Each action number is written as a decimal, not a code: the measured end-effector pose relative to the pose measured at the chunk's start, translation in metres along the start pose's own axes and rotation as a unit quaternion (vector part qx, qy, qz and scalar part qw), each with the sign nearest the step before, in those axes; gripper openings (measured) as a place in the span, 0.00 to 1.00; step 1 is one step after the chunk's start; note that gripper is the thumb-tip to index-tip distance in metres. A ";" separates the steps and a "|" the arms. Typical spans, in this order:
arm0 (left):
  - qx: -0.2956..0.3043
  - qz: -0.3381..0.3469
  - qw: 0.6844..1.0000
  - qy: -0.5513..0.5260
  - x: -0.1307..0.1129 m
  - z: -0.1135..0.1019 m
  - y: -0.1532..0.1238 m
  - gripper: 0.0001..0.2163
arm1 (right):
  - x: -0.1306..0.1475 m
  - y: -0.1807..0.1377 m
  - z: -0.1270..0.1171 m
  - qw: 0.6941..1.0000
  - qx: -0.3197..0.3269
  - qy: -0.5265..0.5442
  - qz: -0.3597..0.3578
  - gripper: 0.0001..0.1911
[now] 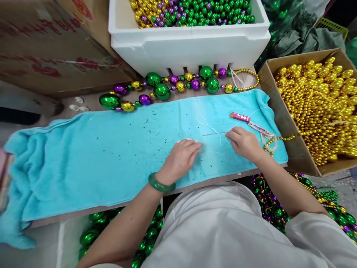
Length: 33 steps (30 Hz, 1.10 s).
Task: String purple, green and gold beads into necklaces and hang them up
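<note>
My right hand is closed in a pinch at the end of a long thin needle with white thread looping loosely beside it. Its fingertips grip the thread; whether they also hold the needle is hard to see. My left hand, slightly blurred, rests on the turquoise towel with its fingers stretched out side by side. A bit of white shows behind those fingers. Just beyond my right hand lie a pink-and-orange lighter and small scissors.
A strand of large green, purple and gold beads lies behind the towel. Beyond it stands a white foam box of beads. A carton of gold beads is at right, a large cardboard box at left. Dark specks dot the towel.
</note>
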<state>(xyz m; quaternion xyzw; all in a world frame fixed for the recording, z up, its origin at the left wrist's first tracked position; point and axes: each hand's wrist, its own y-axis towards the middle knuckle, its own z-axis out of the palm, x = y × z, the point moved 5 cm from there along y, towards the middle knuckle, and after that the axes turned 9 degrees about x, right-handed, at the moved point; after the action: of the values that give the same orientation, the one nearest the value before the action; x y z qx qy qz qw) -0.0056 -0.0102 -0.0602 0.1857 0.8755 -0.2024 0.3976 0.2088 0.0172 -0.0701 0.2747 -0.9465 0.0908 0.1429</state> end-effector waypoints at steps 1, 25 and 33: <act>-0.029 -0.026 0.994 -0.099 0.000 -0.006 0.002 0.17 | 0.004 0.005 0.003 0.999 0.013 -0.024 -0.025 0.15; -0.060 -0.097 0.737 -0.666 -0.015 -0.012 0.001 0.31 | 0.070 0.056 0.020 0.672 -0.062 0.738 0.011 0.16; -0.084 -0.085 0.644 -0.755 -0.015 -0.011 -0.003 0.31 | 0.074 0.056 0.032 0.641 -0.053 0.766 -0.019 0.16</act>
<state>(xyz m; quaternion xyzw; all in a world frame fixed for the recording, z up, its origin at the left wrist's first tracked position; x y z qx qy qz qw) -0.0047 -0.0092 -0.0418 -0.1415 0.2967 -0.2308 0.9158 0.1119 0.0193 -0.0817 0.1172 -0.4967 0.2157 0.8325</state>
